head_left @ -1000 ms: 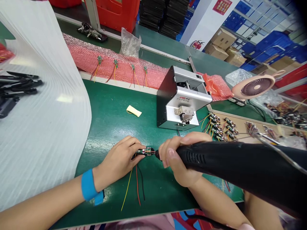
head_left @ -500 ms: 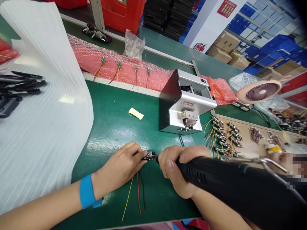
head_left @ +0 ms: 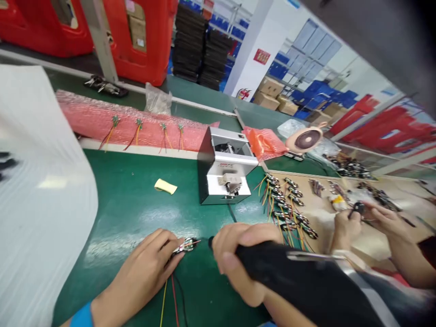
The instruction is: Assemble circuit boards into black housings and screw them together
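My left hand (head_left: 145,265), closed at thumb and fingers, pinches a small circuit-board assembly (head_left: 188,245) just above the green bench. Yellow, red and black wires (head_left: 175,295) trail from under that hand toward the front edge. My right hand (head_left: 240,256) is wrapped around a thick black electric screwdriver (head_left: 289,272), which lies nearly level. Its dark nose (head_left: 210,243) points left at the board, with a gap between them. A thin, blurred line sticks out from the board toward the nose; whether it is the bit or a wire I cannot make out.
A silver-black machine (head_left: 225,170) stands behind the hands, with a yellow strip (head_left: 165,186) to its left. Wired boards (head_left: 279,200) lie in rows at right, near a co-worker's hands (head_left: 368,222). White foam sheets (head_left: 44,204) cover the left; pink bubble wrap (head_left: 150,134) runs behind.
The screwdriver nose has drawn away to the right from the board, leaving a wider gap. My view has swung up and right, bringing a co-worker's hands into sight.
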Tool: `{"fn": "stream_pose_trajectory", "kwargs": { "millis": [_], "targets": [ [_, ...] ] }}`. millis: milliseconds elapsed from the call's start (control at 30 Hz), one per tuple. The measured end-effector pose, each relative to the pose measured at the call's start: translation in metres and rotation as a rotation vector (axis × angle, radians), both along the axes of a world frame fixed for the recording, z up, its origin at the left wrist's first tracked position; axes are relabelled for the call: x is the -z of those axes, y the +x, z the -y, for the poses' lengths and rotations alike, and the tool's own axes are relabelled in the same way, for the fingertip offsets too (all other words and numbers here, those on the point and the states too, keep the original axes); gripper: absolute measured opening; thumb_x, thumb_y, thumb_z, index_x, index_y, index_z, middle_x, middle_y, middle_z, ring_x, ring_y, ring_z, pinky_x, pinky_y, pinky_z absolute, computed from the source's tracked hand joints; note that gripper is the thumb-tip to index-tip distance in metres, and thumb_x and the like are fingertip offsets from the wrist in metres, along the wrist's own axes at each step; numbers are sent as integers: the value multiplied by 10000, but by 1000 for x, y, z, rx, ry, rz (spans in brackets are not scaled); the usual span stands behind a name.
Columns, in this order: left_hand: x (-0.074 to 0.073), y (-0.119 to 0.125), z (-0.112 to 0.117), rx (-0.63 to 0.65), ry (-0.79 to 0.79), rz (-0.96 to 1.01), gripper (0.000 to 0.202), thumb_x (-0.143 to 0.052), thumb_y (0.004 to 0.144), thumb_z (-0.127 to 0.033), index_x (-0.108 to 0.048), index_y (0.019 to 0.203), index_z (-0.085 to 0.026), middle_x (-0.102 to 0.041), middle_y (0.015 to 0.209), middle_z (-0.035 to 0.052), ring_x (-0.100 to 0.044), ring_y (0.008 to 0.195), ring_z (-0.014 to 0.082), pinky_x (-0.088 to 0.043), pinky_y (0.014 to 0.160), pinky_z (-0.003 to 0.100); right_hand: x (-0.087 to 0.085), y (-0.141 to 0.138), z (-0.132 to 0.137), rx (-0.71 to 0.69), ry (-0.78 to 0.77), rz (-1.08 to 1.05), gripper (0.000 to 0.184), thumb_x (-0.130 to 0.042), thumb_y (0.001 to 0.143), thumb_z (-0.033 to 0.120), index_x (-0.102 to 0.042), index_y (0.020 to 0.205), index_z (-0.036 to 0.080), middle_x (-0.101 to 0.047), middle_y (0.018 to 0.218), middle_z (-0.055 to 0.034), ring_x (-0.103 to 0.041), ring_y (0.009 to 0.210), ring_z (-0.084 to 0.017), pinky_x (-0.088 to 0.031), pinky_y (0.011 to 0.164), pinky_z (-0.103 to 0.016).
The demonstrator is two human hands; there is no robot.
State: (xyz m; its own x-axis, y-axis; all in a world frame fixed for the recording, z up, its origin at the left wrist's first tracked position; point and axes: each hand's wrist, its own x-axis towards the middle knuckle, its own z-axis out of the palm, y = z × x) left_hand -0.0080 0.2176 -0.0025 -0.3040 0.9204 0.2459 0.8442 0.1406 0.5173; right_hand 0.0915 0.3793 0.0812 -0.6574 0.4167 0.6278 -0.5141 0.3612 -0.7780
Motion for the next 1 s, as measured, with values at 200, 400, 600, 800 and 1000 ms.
{"fn": "stream_pose_trajectory", "kwargs": {
  "millis": [200,400,600,800,1000],
  "targets": [
    [3,-3,-4,-46,54,-89,178,-465,927,-303,-553,1061,-228,-583,969,35,-557,877,214,-469,754,349,-42,-14,-54,247,-111,-343,236,-541,804,100,-376,891,244,-459,502,117,-429,357,-73,-418,425,-230],
    [1,-7,-3,-100,64,-53,324,-500,894,-428,-538,1140,-221,-606,1001,65,-585,884,234,-501,752,358,-28,-42,-69,269,-58,-283,239,-567,812,115,-402,929,242,-477,523,118,-441,361,-67,-392,395,-216],
    [4,-12,-1,-92,51,26,228,-535,878,-385,-563,1046,-235,-591,993,54,-573,913,250,-497,768,391,-32,-39,-72,158,-146,-129,193,-587,806,130,-457,914,223,-457,479,119,-421,331,-68,-376,376,-221],
    [1,-8,-5,-83,10,157,113,-562,870,-257,-576,976,-220,-573,936,45,-542,866,231,-476,737,382,-35,-21,-38,56,-319,-78,230,-583,796,109,-431,907,241,-431,491,125,-407,340,-50,-384,385,-190],
    [-8,-5,-6,-129,84,238,262,-654,817,-247,-566,1062,-223,-560,991,58,-511,936,237,-464,785,391,-28,-26,2,-162,-398,-22,213,-518,825,70,-431,924,237,-468,521,109,-429,358,-49,-403,401,-194]
  ]
}}
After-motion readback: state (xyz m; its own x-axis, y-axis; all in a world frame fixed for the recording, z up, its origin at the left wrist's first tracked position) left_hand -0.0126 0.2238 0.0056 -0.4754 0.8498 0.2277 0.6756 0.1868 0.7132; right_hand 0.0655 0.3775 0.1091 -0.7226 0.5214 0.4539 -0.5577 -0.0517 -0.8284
